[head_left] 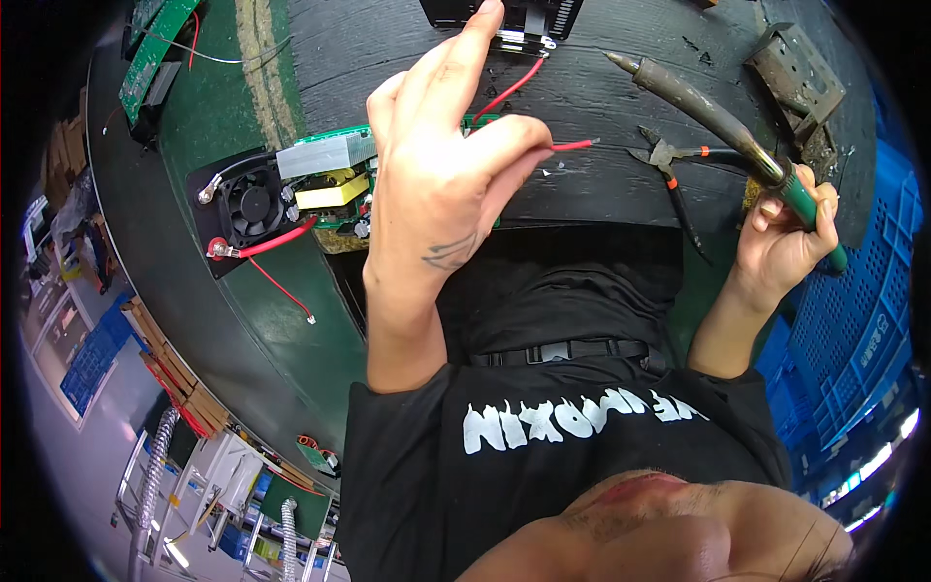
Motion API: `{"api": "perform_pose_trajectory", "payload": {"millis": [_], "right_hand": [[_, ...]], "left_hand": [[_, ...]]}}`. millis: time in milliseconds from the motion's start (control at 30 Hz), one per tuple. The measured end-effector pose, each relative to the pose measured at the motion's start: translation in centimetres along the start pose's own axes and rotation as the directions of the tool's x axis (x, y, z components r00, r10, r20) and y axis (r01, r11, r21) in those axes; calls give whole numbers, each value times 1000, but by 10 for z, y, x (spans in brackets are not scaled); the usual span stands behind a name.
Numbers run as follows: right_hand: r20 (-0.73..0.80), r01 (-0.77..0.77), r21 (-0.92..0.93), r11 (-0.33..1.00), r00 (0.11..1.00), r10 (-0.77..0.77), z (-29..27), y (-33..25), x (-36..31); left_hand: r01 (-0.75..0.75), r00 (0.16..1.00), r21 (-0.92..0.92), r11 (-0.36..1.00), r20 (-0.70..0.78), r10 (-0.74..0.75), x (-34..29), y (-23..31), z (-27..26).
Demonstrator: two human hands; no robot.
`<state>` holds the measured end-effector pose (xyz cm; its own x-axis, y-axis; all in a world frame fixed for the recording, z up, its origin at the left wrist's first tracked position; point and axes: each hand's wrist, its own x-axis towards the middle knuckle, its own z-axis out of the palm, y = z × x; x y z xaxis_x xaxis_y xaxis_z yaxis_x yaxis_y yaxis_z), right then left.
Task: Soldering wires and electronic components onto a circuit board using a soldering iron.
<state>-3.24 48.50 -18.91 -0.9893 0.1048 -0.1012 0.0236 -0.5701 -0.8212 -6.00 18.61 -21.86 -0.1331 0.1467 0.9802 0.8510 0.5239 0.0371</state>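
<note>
My left hand (427, 155) is over the near-left part of the bench, index finger stretched up to a black slotted panel (456, 12). A red wire (574, 146) with a bare tip sticks out from under the thumb, pinched there; the other fingers are partly hidden. Beneath and left of this hand lies a green circuit board with a silver heat sink (326, 153) and a yellow transformer (332, 193). On the right, my right hand (786, 233) is closed round the green handle of a soldering iron (713, 114), its tip pointing up and left.
Pliers (667, 160) with black and orange handles lie open between the hands. A metal bracket stand (795, 82) sits at far right. A black fan (254, 204) with red and black cables adjoins the board. Blue crates (853, 330) stand beside the bench; another board (155, 63) is at far left.
</note>
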Motion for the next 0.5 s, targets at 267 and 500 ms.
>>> {"api": "perform_pose_trajectory", "payload": {"millis": [267,500], "right_hand": [[8,-7,8,1000,1000,7,3,2,-1],[35,-28,43,999,999,26,14,8,-1]], "left_hand": [[146,953,-128,981,-249,-174,-9,12,12],[230,952,55,972,-219,-213,-8,19,14]]}}
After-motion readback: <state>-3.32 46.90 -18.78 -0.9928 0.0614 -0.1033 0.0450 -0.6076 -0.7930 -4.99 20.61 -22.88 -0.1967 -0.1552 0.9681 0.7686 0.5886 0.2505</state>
